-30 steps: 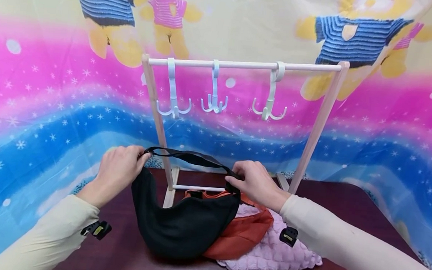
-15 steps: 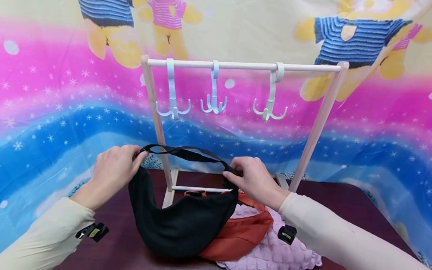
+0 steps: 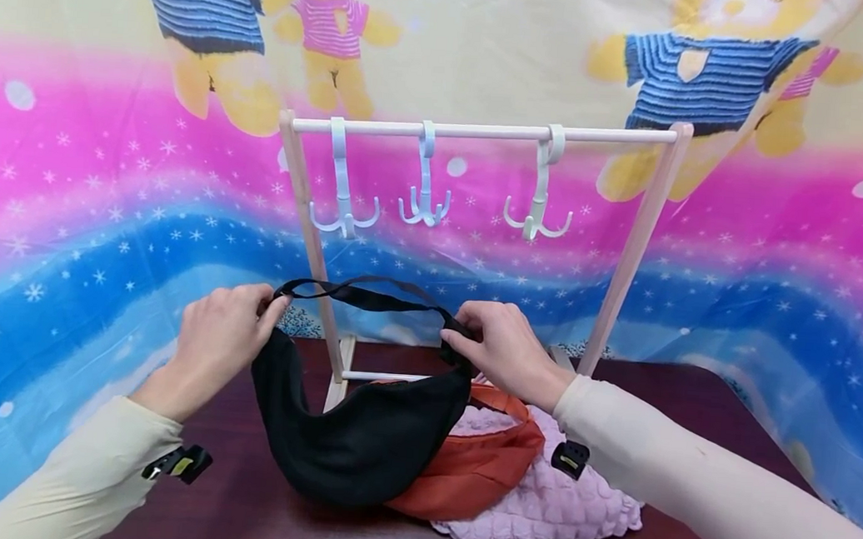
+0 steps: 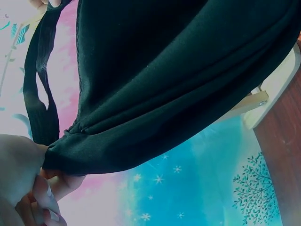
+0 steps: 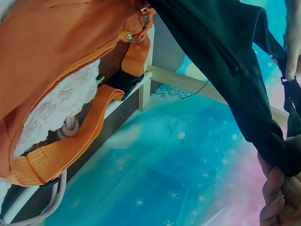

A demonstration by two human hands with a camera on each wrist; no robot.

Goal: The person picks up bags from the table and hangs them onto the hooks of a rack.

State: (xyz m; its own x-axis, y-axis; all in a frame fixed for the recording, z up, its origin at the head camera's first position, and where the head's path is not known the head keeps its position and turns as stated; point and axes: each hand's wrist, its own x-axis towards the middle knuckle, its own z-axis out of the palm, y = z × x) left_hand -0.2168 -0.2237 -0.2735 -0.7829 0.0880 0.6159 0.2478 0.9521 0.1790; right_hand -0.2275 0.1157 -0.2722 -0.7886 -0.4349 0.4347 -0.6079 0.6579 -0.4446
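A black crescent-shaped sling bag [image 3: 359, 440] hangs between both hands, its strap [image 3: 369, 299] arching up with a twist in it. My left hand [image 3: 219, 338] pinches the bag's left end where the strap begins. At the opposite end my right hand [image 3: 504, 350] grips the strap near its join. Behind the black bag, partly covered by it, lies an orange sling bag [image 3: 473, 473] with an orange strap and black buckle [image 5: 123, 84]. Under that is a pink quilted puffy bag [image 3: 557, 512].
Behind the bags stands a wooden rack [image 3: 619, 274] with a white top rail [image 3: 479, 130]. Three pronged hooks hang from it: a left hook [image 3: 343, 213], a middle hook [image 3: 424, 206] and a right hook [image 3: 535, 218]. A dark red table [image 3: 689, 454] lies beneath, against a printed cloth backdrop.
Both hands have risen slightly and shifted a little left, lifting the black bag with them. More of the orange bag shows now. The rack and hooks stay put.
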